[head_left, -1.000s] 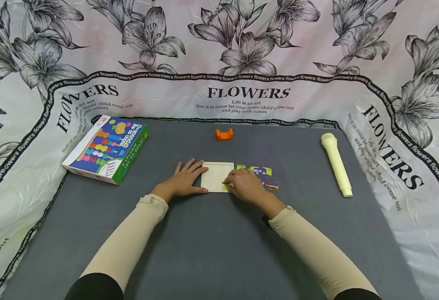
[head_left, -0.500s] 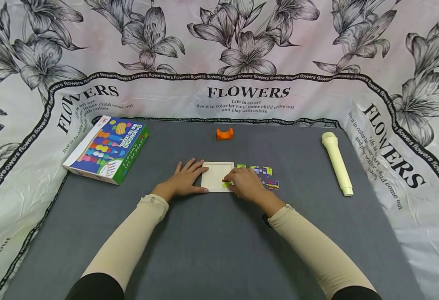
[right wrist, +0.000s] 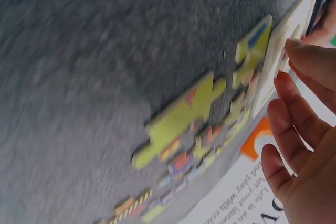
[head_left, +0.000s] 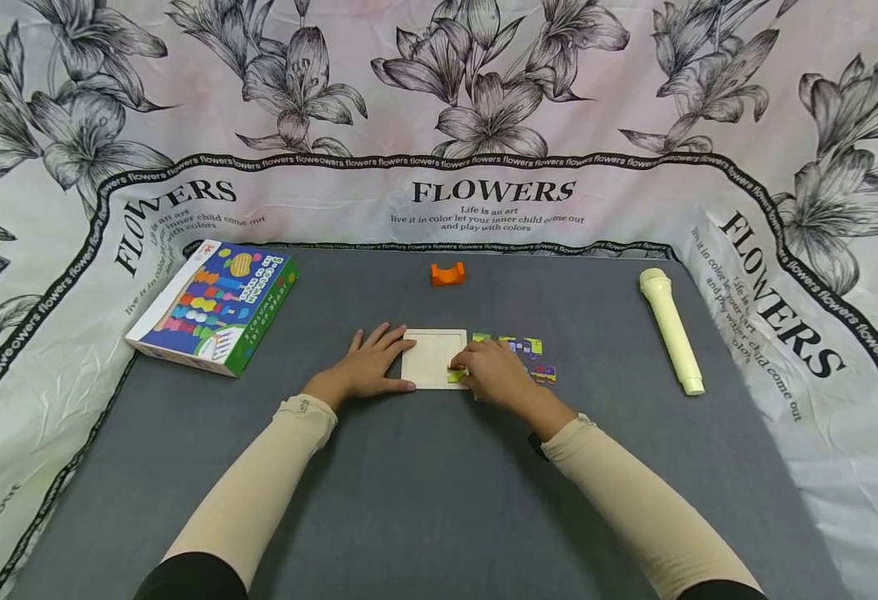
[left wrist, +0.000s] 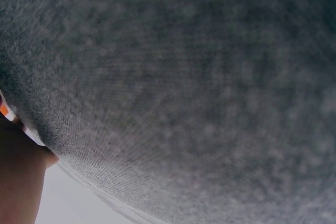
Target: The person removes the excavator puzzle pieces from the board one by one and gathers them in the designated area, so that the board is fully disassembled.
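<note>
A pale wooden puzzle tray (head_left: 426,354) lies flat on the grey cloth. My left hand (head_left: 364,367) rests with spread fingers at its left edge. In the left wrist view only part of that hand (left wrist: 20,177) shows at the lower left. Over the tray's near right corner, my right hand (head_left: 497,372) pinches a yellow-green jigsaw piece (head_left: 456,377) between thumb and fingers. The right wrist view shows this hand (right wrist: 304,124) from the side, thumb and forefinger together at the tray (right wrist: 268,69), the other fingers loosely bent. Much of the piece is hidden behind the fingertips.
Loose jigsaw pieces (head_left: 535,346) lie right of the tray, partly behind the right hand; a yellow-green one (right wrist: 181,121) shows close in the right wrist view. An orange block (head_left: 447,274) sits behind, a colourful box (head_left: 217,308) at left, a cream flashlight-shaped cylinder (head_left: 673,333) at right.
The head view has tilted slightly. Held at the tray's near right corner, the jigsaw piece has shifted a touch to the right with my right hand. My left hand stays at the tray edge.
</note>
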### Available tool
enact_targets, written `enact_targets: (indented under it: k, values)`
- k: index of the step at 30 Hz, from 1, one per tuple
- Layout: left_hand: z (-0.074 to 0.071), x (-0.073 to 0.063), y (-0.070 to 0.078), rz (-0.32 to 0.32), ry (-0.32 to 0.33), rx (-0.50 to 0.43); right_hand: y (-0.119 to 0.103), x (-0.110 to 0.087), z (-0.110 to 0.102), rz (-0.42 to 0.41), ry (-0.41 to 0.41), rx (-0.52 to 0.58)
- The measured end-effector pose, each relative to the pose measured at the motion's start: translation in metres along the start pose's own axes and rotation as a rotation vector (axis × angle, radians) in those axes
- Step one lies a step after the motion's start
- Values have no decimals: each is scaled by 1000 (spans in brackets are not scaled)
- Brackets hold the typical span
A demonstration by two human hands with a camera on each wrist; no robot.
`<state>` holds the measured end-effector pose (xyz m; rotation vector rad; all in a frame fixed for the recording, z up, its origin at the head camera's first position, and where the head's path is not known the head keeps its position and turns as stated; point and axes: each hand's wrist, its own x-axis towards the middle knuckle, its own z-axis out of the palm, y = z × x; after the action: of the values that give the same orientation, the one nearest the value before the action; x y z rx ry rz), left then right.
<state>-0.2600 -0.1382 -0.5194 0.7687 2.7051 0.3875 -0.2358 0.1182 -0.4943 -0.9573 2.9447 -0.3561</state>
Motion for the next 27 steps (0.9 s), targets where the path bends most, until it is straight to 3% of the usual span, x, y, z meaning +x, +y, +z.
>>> enact_targets:
  k: [6, 14, 19, 27]
  values:
    - [1, 1, -1, 2, 4, -11, 11, -19, -14, 8, 37, -26]
    - [-3, 1, -2, 5, -3, -11, 42, -62, -28, 43, 129, -86]
    - [-6, -5, -7, -20, 3, -14, 56, -79, -27, 47, 121, -88]
    - [-7, -11, -12, -42, 7, -14, 64, -88, -15, 3, 116, -82]
